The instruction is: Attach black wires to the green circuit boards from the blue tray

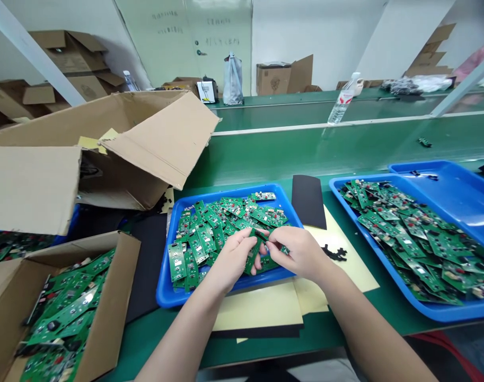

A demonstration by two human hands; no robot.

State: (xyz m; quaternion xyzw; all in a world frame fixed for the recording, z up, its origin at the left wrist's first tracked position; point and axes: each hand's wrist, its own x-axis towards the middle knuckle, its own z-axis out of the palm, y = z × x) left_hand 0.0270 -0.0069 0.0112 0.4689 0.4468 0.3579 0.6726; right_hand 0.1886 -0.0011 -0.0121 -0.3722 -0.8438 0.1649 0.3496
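Note:
My left hand (237, 257) is closed around a green circuit board (253, 257), held tilted above the near side of a blue tray (166, 286). At the board's upper end, a small black part (260, 234) shows between my hands. My right hand (295, 252) pinches at this part, its fingertips close together and partly hidden. Many loose green circuit boards (204, 239) lie piled in the tray below. To the right of my right hand, several small black pieces (335, 253) rest on yellow paper (351, 265).
A second blue tray (385, 265) full of boards stands right, beside another blue tray (460, 185). At left are a cardboard box (122, 276) of boards and a large open carton (158, 138). Black sheets (308, 201) lie nearby. A water bottle (344, 101) stands behind.

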